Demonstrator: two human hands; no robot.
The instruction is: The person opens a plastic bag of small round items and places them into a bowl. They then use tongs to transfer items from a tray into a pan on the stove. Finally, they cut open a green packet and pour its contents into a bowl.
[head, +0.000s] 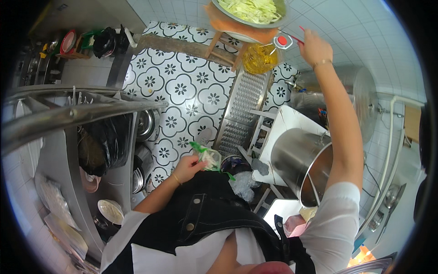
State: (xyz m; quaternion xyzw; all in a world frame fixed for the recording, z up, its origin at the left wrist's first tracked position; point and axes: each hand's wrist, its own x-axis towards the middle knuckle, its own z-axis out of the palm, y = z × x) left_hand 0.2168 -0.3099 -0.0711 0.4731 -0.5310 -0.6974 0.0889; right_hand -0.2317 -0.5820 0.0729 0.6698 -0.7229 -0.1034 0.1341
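My left hand (189, 169) grips a clear plastic bag (213, 158) with green edging, held low in front of my apron. Pale pieces show through its side. Far forward on the right, my right hand (316, 48) is closed around a slender red utensil (296, 39); whether it is chopsticks or something else is unclear. The utensil points left, towards a metal bowl (236, 21) heaped with pale green shredded cabbage (251, 10). The bowl rests above an orange cloth (222, 25) on a wooden stool (219, 48). Below the utensil stands a red-capped plastic jug of yellow oil (260, 59).
A tall steel pot (296, 161) sits tilted-looking on a white-topped table (287, 120) at right, before a large steel tank (356, 99). Metal shelving (68, 118) with a black bag (109, 144) lines the left. A metal drain grate (248, 97) crosses the patterned tile floor (181, 89).
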